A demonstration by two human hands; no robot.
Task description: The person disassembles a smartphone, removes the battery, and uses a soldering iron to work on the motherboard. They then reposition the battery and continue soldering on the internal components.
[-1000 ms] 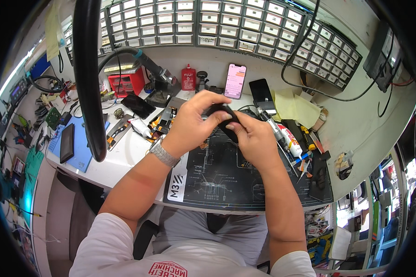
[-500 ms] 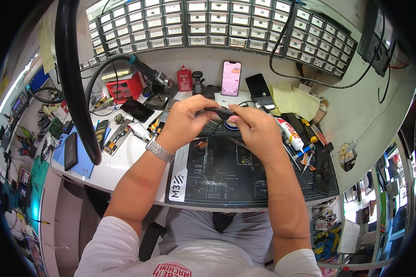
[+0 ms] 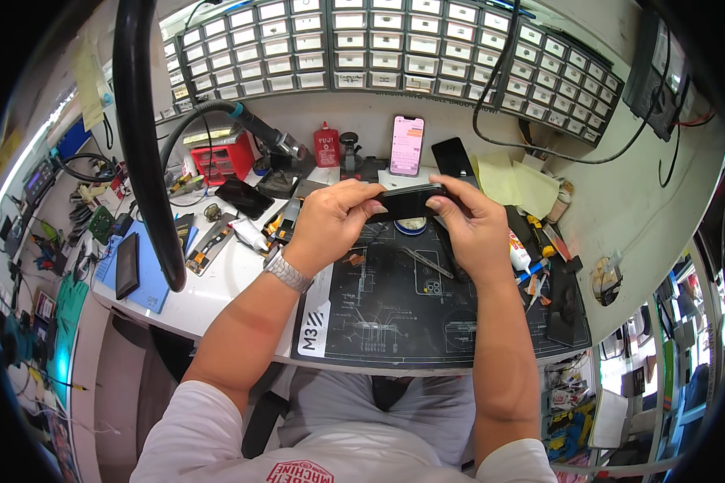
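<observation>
Between both hands, above the far part of the black work mat (image 3: 379, 338), I hold a dark smartphone (image 3: 407, 203) sideways. My left hand (image 3: 336, 216) pinches its left end, thumb on the near face. My right hand (image 3: 474, 224) grips the right end, thumb also on that face. The fingers behind the phone are hidden. Just beneath it, a small round blue-rimmed tin (image 3: 412, 226) shows in part. Metal tweezers (image 3: 427, 262) lie on the mat below my hands.
A lit phone (image 3: 408, 146) stands upright at the back, near a red bottle (image 3: 326, 146). Small-drawer cabinets (image 3: 379, 48) line the wall. A black lamp arm (image 3: 141, 145) hangs at left. Yellow papers (image 3: 515, 181) and a white tube (image 3: 518, 253) lie right.
The phone has tilted from nearly edge-on, so its dark flat face now shows. Both hands have turned with it, and the right has shifted slightly right.
</observation>
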